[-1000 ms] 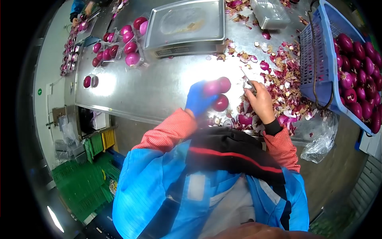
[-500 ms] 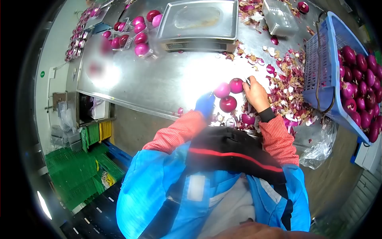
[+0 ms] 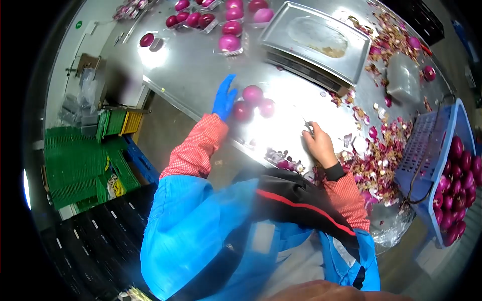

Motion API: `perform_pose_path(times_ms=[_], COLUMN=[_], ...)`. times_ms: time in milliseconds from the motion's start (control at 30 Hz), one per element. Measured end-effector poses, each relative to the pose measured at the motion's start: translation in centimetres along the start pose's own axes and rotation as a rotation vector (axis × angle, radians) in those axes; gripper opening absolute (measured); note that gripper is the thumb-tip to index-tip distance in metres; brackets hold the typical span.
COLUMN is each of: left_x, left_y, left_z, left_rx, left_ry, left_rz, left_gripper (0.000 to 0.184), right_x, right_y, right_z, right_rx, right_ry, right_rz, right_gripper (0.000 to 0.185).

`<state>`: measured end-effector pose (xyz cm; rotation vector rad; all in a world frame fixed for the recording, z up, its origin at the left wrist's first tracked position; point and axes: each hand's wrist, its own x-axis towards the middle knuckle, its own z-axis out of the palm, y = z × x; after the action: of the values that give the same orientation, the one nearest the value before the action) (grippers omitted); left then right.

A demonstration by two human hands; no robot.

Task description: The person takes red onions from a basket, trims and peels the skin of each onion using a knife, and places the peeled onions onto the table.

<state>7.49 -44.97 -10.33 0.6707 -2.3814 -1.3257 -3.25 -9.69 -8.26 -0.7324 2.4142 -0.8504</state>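
Note:
My left hand (image 3: 224,100), in a blue glove, is open with its fingers stretched out over the steel table. Just right of it three peeled red onions sit close together: a far onion (image 3: 252,94), a near left onion (image 3: 243,112) and a right onion (image 3: 267,108). My bare right hand (image 3: 320,145) is closed around a small knife (image 3: 310,129) with a dark handle. Its thin blade points away from me. Onion skins (image 3: 374,163) lie scattered to the right of that hand.
A scale (image 3: 311,42) with a steel pan stands ahead. Packed onions (image 3: 230,43) sit at the back left. A clear plastic container (image 3: 403,78) lies at the right, near a blue crate (image 3: 419,148) full of onions. Green crates (image 3: 73,165) are on the left.
The view has turned, so the table appears rotated. The three onions are now farther left of my right hand. My left hand has opened out beside them; the knife stays in my right hand.

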Motion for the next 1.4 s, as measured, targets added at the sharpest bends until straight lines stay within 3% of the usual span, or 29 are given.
perform_pose_path(times_ms=[67, 167, 267, 467, 533, 933, 1033, 1133, 1233, 1333, 1400], left_x=[-0.2, -3.1, -2.6, 4.4, 7.8, 24.7, 30.0, 34.4, 42.0, 41.1, 39.2], left_y=[2.8, 8.6, 4.0, 3.3, 2.6, -0.3, 0.2, 0.4, -3.9, 5.2, 11.4], left_z=[0.6, 1.5, 1.9, -0.6, -1.7, -2.7, -2.9, -2.1, 1.4, 2.2, 3.6], left_rx=[0.136, 0.76, 0.826, 0.835, 0.82, 0.845, 0.897, 0.972, 1.01, 1.014, 0.815], left_ry=[-0.078, -0.248, -0.233, -0.142, -0.131, -0.168, -0.192, -0.06, 0.2, 0.07, 0.186], left_rz=[0.08, 0.157, 0.207, 0.167, 0.126, 0.119, 0.001, -0.124, -0.342, -0.273, 0.155], left_gripper=[0.068, 0.094, 0.108, 0.102, 0.102, 0.104, 0.105, 0.099, 0.092, 0.085, 0.065], right_x=[0.3, 0.7, 0.5, -0.9, -0.8, 0.3, 0.4, 0.4, 0.2, -0.6, -0.3], right_y=[-0.6, -0.5, -0.9, -0.4, -1.7, 1.6, 2.9, 3.4, 3.5, 2.8, -1.6], right_z=[0.0, 0.9, 1.6, 3.0, 2.2, 5.2, 5.8, 6.3, 6.1, 5.1, 0.9], right_rx=[0.04, 0.103, 0.179, 0.28, 0.217, 0.209, 0.225, 0.237, 0.224, 0.241, 0.347], right_ry=[0.012, 0.011, 0.001, -0.023, -0.121, 0.005, 0.015, 0.012, 0.052, 0.07, 0.042], right_rz=[0.005, -0.05, 0.003, -0.003, 0.128, 0.066, 0.09, 0.091, 0.083, 0.109, 0.224], right_gripper=[0.036, 0.034, 0.031, 0.029, 0.025, 0.027, 0.024, 0.023, 0.024, 0.025, 0.025])
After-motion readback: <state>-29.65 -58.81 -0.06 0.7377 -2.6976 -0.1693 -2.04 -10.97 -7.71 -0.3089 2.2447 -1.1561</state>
